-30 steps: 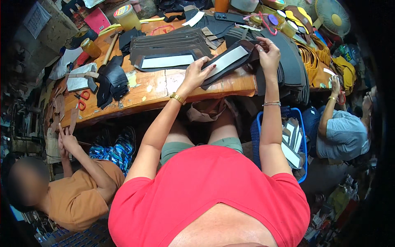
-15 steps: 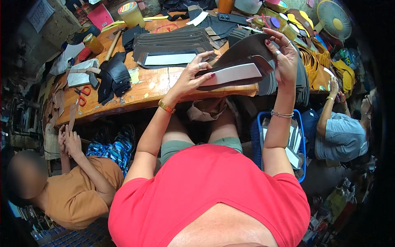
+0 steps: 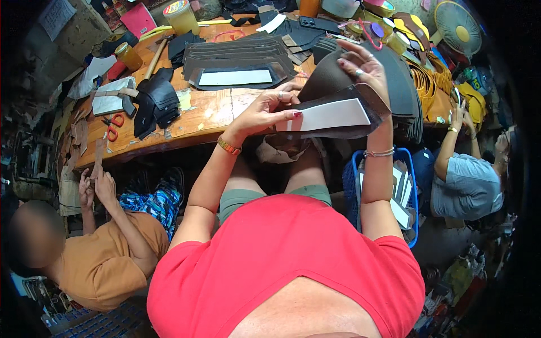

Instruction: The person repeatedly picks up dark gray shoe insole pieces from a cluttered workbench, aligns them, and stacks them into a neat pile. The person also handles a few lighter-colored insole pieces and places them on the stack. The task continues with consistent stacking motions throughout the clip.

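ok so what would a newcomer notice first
Probably the white strip on the dark piece, its left end in the left hand, at the front of the wooden table. Behind it, the right hand is at a curved dark sheet. The blue basket beside the right forearm, and the red-handled scissors toward the table's left end, may come next.

Vs 1 s ago, white strip (image 3: 332,115) & its dark backing (image 3: 376,101) are nearer the body, less steeply slanted; backing's R end now overlaps R wrist. R hand (image 3: 366,69) has gone from the backing's far end to the upper edge of a grey sheet (image 3: 322,78), now bent up behind. L hand (image 3: 269,110): thumb on strip, fingers no longer spread over it.
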### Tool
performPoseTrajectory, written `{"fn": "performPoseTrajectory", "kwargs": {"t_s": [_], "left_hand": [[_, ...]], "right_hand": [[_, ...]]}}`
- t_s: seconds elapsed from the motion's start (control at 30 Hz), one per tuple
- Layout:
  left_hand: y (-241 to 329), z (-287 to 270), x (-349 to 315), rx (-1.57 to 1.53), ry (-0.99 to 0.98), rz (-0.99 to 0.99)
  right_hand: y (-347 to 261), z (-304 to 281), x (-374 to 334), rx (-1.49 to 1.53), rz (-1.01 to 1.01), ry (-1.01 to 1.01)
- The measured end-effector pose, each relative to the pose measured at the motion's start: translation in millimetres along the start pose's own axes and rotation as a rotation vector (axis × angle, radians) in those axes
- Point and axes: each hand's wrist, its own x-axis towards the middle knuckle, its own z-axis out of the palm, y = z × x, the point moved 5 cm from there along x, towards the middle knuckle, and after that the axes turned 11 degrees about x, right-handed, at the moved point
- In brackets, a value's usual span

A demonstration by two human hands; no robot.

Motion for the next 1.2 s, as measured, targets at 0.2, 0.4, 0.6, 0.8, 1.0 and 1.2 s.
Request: {"fn": "performPoseTrajectory", "kwargs": {"t_s": [0.2, 0.4, 0.6, 0.8, 1.0, 1.2], "left_hand": [[-7, -11, -8, 0.134, 0.237, -0.097], [-10, -34, -28, 0.165, 0.457, -0.072], [-12, -44, -50, 0.14, 0.589, -0.144], [-13, -60, -76, 0.302, 0.633, -0.118], [9, -85, -119, 0.685, 0.674, -0.227], [25, -94, -133, 0.811, 0.72, -0.164]], "right_hand": [[80, 6, 10, 0.124, 0.214, 0.025], [176, 2, -52, 0.517, 0.449, 0.018], [129, 70, -76, 0.204, 0.523, -0.108], [126, 43, -30, -0.246, 0.189, -0.309], [133, 49, 14, -0.606, 0.245, -0.633], [163, 68, 32, -0.92, 0.05, -0.514]]}}
